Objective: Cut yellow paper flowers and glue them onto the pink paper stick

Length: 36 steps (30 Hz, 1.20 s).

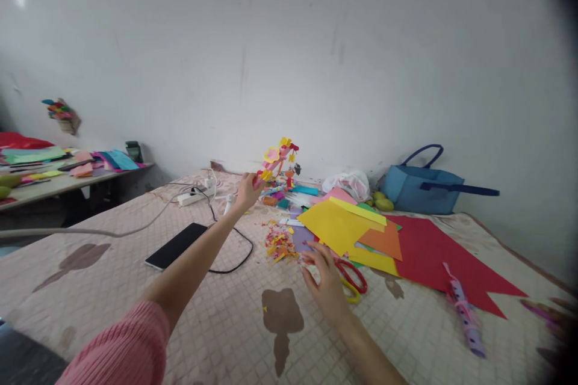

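Observation:
My left hand (248, 191) reaches out over the far part of the table, its fingers closed on the lower end of a paper flower craft (273, 156). The craft is pink with yellow and pink flower shapes, and a red-orange piece hangs from it. My right hand (324, 277) is low over the tablecloth with its fingers apart, and I see nothing held in it. Beside it lie scissors with red and yellow handles (356, 277), partly hidden by the hand. Small paper scraps (279, 243) are scattered just beyond its fingertips.
Yellow paper sheets (336, 225) overlap a large red sheet (433, 246) at right. A purple paper roll (467, 319) lies nearer. Behind stand a blue bag (419, 189) and a white plastic bag (347, 183). A black-screened phone (177, 245) and power strip (195, 195) are left.

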Tool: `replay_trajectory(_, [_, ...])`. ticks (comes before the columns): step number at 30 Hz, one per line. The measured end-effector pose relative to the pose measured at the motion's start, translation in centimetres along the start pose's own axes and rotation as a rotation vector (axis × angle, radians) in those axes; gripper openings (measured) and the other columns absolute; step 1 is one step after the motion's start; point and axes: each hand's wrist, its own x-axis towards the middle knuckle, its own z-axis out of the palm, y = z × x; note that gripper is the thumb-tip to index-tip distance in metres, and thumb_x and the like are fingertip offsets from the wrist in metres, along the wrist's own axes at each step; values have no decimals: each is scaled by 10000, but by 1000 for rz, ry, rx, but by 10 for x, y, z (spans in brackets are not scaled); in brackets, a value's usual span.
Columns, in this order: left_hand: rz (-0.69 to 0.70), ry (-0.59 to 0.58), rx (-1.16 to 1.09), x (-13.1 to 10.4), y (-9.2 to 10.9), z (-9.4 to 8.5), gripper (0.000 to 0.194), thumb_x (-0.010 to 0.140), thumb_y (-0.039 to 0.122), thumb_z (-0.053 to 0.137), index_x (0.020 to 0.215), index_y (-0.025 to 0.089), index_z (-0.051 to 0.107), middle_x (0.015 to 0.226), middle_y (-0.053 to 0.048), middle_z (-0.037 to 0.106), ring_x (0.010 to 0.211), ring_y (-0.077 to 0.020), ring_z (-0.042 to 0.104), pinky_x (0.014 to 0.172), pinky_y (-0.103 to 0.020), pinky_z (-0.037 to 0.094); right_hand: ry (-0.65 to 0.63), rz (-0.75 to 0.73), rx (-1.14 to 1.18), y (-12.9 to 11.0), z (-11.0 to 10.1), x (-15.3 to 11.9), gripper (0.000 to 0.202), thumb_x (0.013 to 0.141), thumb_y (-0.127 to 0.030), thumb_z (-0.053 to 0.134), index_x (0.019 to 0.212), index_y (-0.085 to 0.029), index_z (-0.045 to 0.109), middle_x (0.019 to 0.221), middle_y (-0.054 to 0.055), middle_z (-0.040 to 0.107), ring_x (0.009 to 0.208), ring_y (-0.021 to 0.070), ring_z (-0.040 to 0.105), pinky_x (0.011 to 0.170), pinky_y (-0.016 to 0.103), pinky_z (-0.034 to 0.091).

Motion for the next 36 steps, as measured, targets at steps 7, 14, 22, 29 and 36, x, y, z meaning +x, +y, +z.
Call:
replay_trajectory(7, [-63, -78, 38, -14, -34, 31, 187, 757, 236, 579, 916, 149, 625, 906, -73, 554, 870, -191, 552, 800, -290, 424, -140, 19, 78, -4, 11, -7, 299, 840, -118, 458, 1108, -225, 537, 1143, 96, 559, 962, 200, 589, 796, 344, 526])
replay_trajectory(14, [-159, -113, 71, -21, -55, 65, 300, 779, 227, 567, 1051, 99, 575, 975, -97, 585, 896, -187, 557, 772, -284, 418, -168, 39, 106, -6, 14, -9, 275, 845, -107, 431, 1072, -224, 533, 1126, 91, 571, 938, 181, 596, 767, 297, 526])
replay_trajectory(22, [-206, -158, 124, -35, -68, 92, 288, 863, 307, 551, 1087, 126, 557, 1077, -87, 584, 959, -198, 572, 823, -394, 479, -168, 23, 97, -6, 17, -12, 272, 831, -107, 443, 1055, -227, 540, 1114, 90, 583, 995, 200, 586, 843, 332, 504])
replay_trajectory(29, [-209, -226, 162, -45, -70, 106, 244, 851, 283, 542, 1023, 115, 579, 1020, -100, 608, 922, -197, 587, 802, -343, 467, -193, 40, 96, -8, 16, -11, 247, 841, -109, 444, 1031, -230, 545, 1073, 77, 590, 945, 190, 591, 832, 330, 501])
replay_trajectory(36, [-255, -248, 245, -48, -68, 115, 248, 815, 289, 530, 1033, 177, 566, 1079, -116, 595, 1030, -246, 549, 836, -338, 407, -227, 58, 118, -6, 19, -12, 250, 830, -109, 442, 1018, -223, 562, 1053, 80, 599, 920, 188, 601, 787, 315, 519])
